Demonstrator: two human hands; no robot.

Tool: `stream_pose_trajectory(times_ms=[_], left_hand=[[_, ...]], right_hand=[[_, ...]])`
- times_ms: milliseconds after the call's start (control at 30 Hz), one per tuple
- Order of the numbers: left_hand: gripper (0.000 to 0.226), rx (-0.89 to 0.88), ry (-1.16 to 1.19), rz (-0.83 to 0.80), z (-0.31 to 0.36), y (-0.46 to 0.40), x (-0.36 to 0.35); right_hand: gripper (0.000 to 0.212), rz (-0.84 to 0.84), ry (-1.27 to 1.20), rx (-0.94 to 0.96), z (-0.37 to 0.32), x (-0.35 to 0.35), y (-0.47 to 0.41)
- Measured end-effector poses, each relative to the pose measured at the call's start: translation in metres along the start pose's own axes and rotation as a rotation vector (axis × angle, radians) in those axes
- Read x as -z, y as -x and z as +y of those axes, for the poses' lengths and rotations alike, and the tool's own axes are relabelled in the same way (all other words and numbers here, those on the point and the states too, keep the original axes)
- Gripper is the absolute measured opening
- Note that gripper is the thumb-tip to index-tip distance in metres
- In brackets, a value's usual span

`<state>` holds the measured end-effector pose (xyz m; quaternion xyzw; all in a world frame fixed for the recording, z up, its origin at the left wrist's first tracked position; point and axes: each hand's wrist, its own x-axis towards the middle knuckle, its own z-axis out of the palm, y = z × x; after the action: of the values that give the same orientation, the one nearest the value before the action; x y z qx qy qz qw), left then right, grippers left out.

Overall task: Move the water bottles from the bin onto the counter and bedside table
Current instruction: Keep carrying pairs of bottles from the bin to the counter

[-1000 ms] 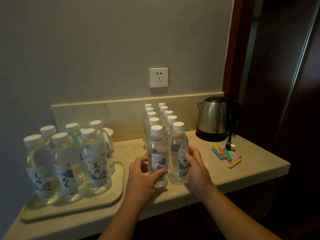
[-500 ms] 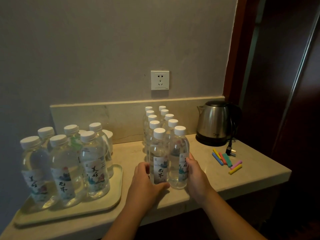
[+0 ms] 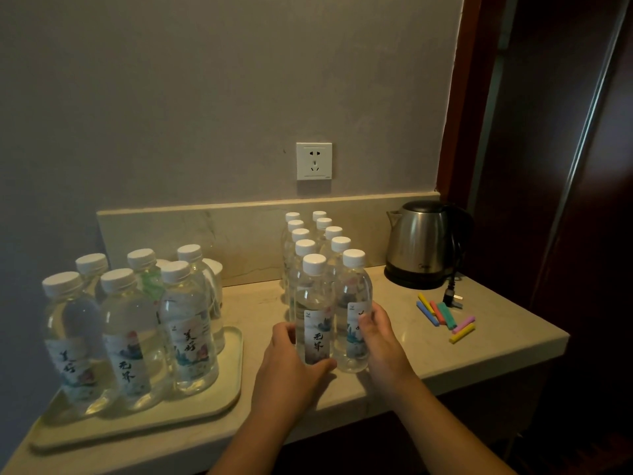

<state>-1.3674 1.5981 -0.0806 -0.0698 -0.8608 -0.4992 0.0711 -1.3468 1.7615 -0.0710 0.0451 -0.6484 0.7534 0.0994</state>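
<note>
Nearest the camera, the left hand [image 3: 291, 368] is curling round the front left bottle [image 3: 314, 310], thumb across its base and fingers behind it, while the right hand [image 3: 380, 341] is gripping the front right bottle [image 3: 352, 310] from the right side, fingers pinching over its label. Both bottles are standing upright on the surface [image 3: 411, 358], touching each other at the head of a double row of bottles [image 3: 308, 241] running back toward the wall. This looks like the setting-down step: the pair is being seated and squared up with the row behind. The next move calls for letting go gently so neither bottle is tipping, then drawing both hands straight back. To the left, more bottles on a tray [image 3: 137, 419] are standing in a tight cluster. Farther right, some coloured sticks [image 3: 445, 317] are lying near a kettle [image 3: 421, 245]. No bin is showing here, so fetching more means turning away.
</note>
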Motion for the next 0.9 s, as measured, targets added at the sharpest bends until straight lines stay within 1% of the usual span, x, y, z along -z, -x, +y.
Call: stream_pose_trajectory(times_ms=[67,167,200,267,300,333,367,400,433,467,500,533,567,600,633,700,767,800,833,900], left_hand=[[0.076,-0.003,-0.004,0.004,-0.001,0.0,0.001],[0.081,0.006,0.003,-0.007,-0.003,-0.001,0.0],[0.086,0.007,0.003,-0.016,-0.001,-0.001,0.001],[0.109,0.002,-0.013,-0.04,0.004,0.0,0.002],[0.118,-0.011,-0.019,-0.044,0.006,0.002,0.003],[0.12,-0.032,-0.018,-0.041,0.01,0.006,0.005],[0.116,-0.053,-0.007,-0.023,0.012,0.012,0.007],[0.107,-0.064,0.016,0.002,0.015,0.019,0.012],[0.095,-0.094,0.041,0.038,0.017,0.027,0.016],[0.075,-0.146,0.059,0.08,0.021,0.036,0.021],[0.06,-0.225,0.079,0.134,0.028,0.045,0.028],[0.051,-0.305,0.095,0.193,0.039,0.054,0.039],[0.044,-0.37,0.122,0.245,0.049,0.061,0.053],[0.037,-0.403,0.166,0.279,0.059,0.066,0.069],[0.027,-0.405,0.236,0.298,0.068,0.07,0.087],[0.013,-0.362,0.397,0.333,0.08,0.074,0.131],[0.012,-0.299,0.512,0.379,0.082,0.078,0.183],[0.013,-0.277,0.551,0.409,0.079,0.08,0.209],[0.014,-0.25,0.581,0.445,0.072,0.084,0.235],[0.015,-0.172,0.607,0.514,0.052,0.093,0.289]], right_hand=[[0.043,0.005,-0.024,-0.008,-0.002,-0.001,0.001],[0.052,0.03,-0.05,0.0,0.0,-0.002,0.003],[0.052,0.035,-0.056,0.007,0.0,-0.002,0.002],[0.056,0.049,-0.092,0.006,-0.003,-0.002,0.003],[0.06,0.081,-0.105,0.009,-0.004,-0.002,0.004],[0.062,0.136,-0.1,0.026,-0.005,-0.002,0.005],[0.061,0.216,-0.073,0.06,-0.006,-0.002,0.007],[0.056,0.325,-0.035,0.111,-0.007,-0.003,0.008],[0.05,0.44,-0.008,0.173,-0.009,-0.006,0.01],[0.044,0.533,-0.002,0.243,-0.014,-0.01,0.013],[0.04,0.592,-0.004,0.315,-0.023,-0.019,0.018],[0.038,0.615,0.003,0.379,-0.035,-0.032,0.023],[0.035,0.604,0.006,0.436,-0.048,-0.047,0.028],[0.032,0.56,-0.002,0.479,-0.062,-0.065,0.032],[0.029,0.481,-0.016,0.502,-0.076,-0.085,0.038],[0.023,0.23,-0.038,0.484,-0.1,-0.13,0.05],[0.019,-0.067,-0.025,0.36,-0.118,-0.182,0.06],[0.018,-0.178,-0.011,0.278,-0.124,-0.21,0.064],[0.018,-0.251,0.002,0.198,-0.128,-0.241,0.069],[0.017,-0.344,0.017,0.079,-0.132,-0.306,0.081]])
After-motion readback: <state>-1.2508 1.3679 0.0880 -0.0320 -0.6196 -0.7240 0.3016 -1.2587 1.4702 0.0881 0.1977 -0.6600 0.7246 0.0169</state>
